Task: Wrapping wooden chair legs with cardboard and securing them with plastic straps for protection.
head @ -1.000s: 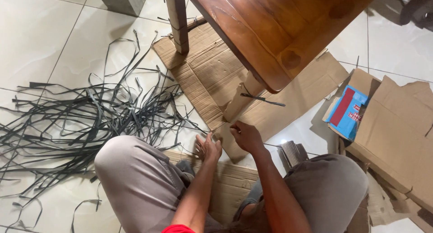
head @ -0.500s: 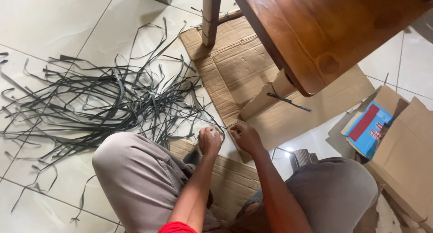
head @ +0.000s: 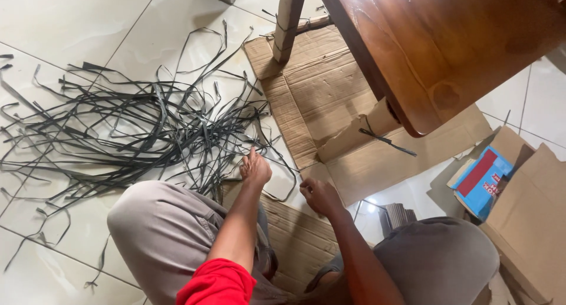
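Head view, left hand (head: 255,169): fingers curled, reaching into the near edge of the tangled black strips (head: 135,128) on the tiled floor (head: 59,22); seemingly pinching one strip, though I cannot tell for sure.
Head view, right hand (head: 318,194): loosely closed over flattened cardboard (head: 330,98); contents hidden.
Head view, strips: spread left, within arm's reach, probably for picking singly.
Head view, cardboard box (head: 530,216): right, open; a blue-and-red packet (head: 482,181) rests at its mouth.
Head view, wooden bench (head: 448,51): far right, overhead.

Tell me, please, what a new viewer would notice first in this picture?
First, the big tangle of dark strips spread over the white tiled floor on the left. The left hand reaches to its edge, with the right hand beside it. At upper right a brown wooden table stands over flattened cardboard.
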